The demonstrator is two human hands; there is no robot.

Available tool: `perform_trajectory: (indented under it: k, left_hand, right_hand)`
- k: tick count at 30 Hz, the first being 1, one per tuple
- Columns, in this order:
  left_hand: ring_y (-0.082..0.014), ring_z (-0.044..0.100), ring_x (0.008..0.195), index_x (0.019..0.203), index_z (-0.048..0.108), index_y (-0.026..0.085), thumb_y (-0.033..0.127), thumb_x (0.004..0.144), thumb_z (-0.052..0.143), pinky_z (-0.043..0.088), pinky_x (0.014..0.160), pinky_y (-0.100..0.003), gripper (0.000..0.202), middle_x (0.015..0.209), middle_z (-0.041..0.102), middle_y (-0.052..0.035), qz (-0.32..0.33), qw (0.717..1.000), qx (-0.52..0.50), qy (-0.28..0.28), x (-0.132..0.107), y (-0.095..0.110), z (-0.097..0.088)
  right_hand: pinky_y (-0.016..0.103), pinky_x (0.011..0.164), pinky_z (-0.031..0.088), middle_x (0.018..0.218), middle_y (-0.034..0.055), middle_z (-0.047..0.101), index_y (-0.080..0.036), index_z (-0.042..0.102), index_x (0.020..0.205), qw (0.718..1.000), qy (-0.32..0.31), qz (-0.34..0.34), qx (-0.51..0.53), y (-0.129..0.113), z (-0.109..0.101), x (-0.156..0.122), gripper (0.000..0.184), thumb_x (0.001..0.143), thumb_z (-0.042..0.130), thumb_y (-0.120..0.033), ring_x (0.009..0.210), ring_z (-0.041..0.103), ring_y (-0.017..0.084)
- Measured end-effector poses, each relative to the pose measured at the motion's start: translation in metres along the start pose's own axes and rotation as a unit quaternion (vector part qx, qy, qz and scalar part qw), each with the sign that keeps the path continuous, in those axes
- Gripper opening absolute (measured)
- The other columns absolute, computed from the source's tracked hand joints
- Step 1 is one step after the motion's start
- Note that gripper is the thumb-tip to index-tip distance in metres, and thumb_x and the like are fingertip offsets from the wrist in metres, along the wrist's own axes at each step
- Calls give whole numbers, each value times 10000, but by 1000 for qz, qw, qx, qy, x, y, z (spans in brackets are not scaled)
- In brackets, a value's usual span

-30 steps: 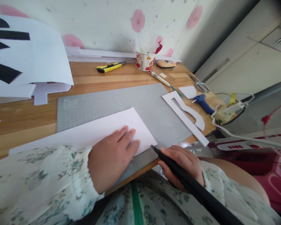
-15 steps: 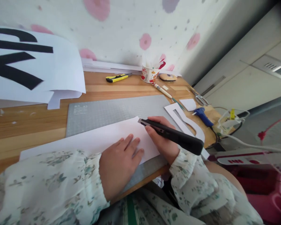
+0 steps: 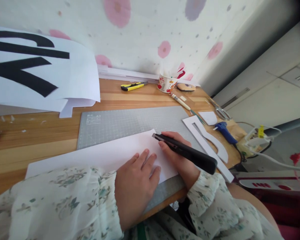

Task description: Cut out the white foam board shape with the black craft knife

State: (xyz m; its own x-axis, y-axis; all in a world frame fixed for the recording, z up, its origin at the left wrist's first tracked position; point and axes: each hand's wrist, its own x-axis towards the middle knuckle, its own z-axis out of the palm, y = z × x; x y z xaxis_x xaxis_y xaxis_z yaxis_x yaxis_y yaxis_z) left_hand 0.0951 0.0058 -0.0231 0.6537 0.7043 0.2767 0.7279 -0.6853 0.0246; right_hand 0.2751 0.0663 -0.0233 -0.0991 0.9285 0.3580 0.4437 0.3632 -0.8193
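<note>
With curled fingers, our right hand grips a black-handled knife, blade near the white rectangular sheet's far corner. Our left hand lies spread on it, likely steadying it, partly over the grey gridded mat protecting the wooden bench.

Passage lies behind the white sheet, with a cutout obstructing rightward.

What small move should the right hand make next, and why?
Perhaps settle the tip of the black cutter on the white sheet: the right hand holds it near the sheet's far corner, though contact is unclear, and the left hand rests on the sheet.
</note>
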Motion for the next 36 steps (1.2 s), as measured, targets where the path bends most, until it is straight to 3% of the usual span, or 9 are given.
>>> perform_trajectory:
  k: [5, 15, 25, 36]
  left_hand:
    - [-370, 664, 1214, 1117, 738, 148, 144, 1014, 433, 606, 961, -510, 322, 1286, 711, -178, -3, 1000, -5, 22, -1, 1, -1]
    - [-387, 655, 1218, 1122, 743, 145, 141, 1000, 460, 607, 954, -526, 308, 1292, 705, -188, -3, 1000, -12, 13, 1, 1, -2]
    - [-419, 591, 1296, 1222, 679, 129, 137, 1002, 458, 566, 1004, -568, 312, 1384, 641, -219, 8, 999, -18, -27, -4, -2, -1]
    - [-412, 596, 1290, 1201, 698, 148, 151, 982, 520, 567, 1012, -569, 282, 1383, 646, -200, -9, 999, -33, -40, 1, -2, -5]
  right_hand:
    - [341, 836, 607, 979, 23, 770, -252, 706, 1060, 1000, -1, 0, -16, -2, 1, 0, 195, 865, 701, -267, 863, 726, 183]
    - [312, 778, 600, 928, 15, 760, -239, 705, 1040, 1000, -19, 9, -7, -5, 0, 1, 177, 867, 700, -275, 826, 716, 177]
    - [325, 753, 591, 911, 21, 765, -244, 686, 1048, 996, -30, -49, -61, -1, -4, -1, 179, 871, 679, -267, 807, 725, 188]
    - [293, 704, 593, 876, 10, 766, -245, 682, 1037, 993, -26, -83, -82, 1, -5, -5, 172, 865, 681, -248, 770, 728, 176]
